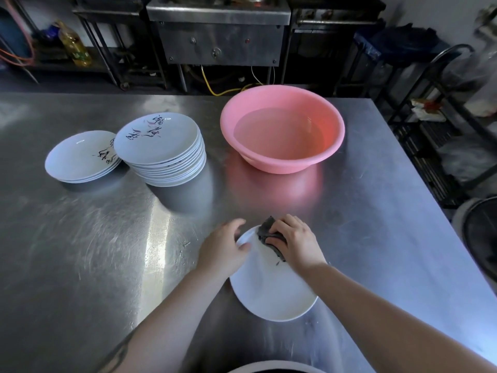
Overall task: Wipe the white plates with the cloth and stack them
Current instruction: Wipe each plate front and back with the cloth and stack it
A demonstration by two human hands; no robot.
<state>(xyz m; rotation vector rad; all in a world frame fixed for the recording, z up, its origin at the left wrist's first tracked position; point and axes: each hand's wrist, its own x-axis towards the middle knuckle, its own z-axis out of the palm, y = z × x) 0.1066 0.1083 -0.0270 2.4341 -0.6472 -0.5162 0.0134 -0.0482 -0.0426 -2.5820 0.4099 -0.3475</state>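
Stainless steel filled the commercial kitchen, from the scratched table [80,238] in the foreground to the cooking station [219,30] against the far wall. On the near side of the table from the pink basin [282,129], a person wiped a white plate [271,292] that lay close to the table's front edge. The right hand [294,240] gripped a dark grey cloth [270,235], fingers curled over it, and pressed it onto the plate's far portion. The left hand [224,244] steadied the same plate at its far left rim, thumb laid on the upper face and fingers bent around the edge. Both bare forearms reached in from the bottom of the view.

The basin, which held water, stood on the table's far half, well apart from the plate being wiped. Just left of the basin rose a tall stack of plates [164,149], the top one marked with brush-style characters. A short stack of plates [80,157] sat left of that one, farther still from the basin, its right edge hidden behind the tall stack, so whether the two touched could not be told. Beyond the table and far left of the basin, a bottle of yellow oil [74,44] stood on a dark shelf. A black wire rack [441,117] holding bags stood to the basin's right, off the table.
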